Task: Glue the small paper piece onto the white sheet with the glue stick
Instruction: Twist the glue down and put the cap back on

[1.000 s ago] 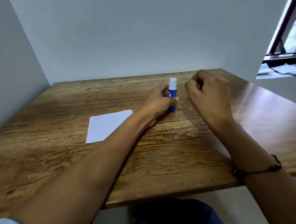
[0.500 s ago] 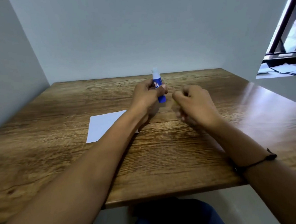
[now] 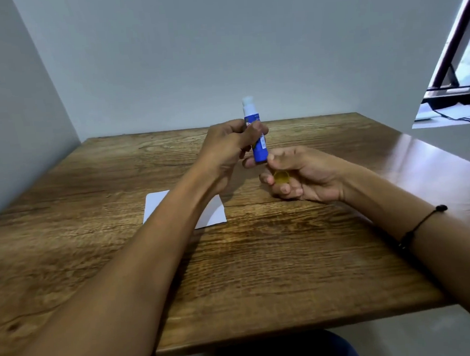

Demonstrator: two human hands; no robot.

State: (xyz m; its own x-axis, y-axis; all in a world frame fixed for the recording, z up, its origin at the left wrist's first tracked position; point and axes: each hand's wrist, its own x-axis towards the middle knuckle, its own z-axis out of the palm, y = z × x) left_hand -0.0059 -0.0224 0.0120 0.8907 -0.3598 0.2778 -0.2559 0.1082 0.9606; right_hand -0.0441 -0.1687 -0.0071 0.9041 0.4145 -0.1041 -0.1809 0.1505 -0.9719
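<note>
Glue stick (image 3: 256,133) now lifted off the counter (image 3: 262,273) mid-back; left hand (image 3: 230,147) grips it upright, right hand (image 3: 297,177) twists its base, cap (image 3: 281,176) tucked in curled fingers.

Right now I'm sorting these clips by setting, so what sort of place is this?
Probably a plain indoor desk nook, perhaps in an office or study: a wooden table set into a corner of bare grey walls, with a window and loose papers off to the right.

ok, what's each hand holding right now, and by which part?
Left hand grips the glue stick around its blue barrel. Right hand curls around a small yellow cap, thumb and fingertip at the stick's base.
</note>
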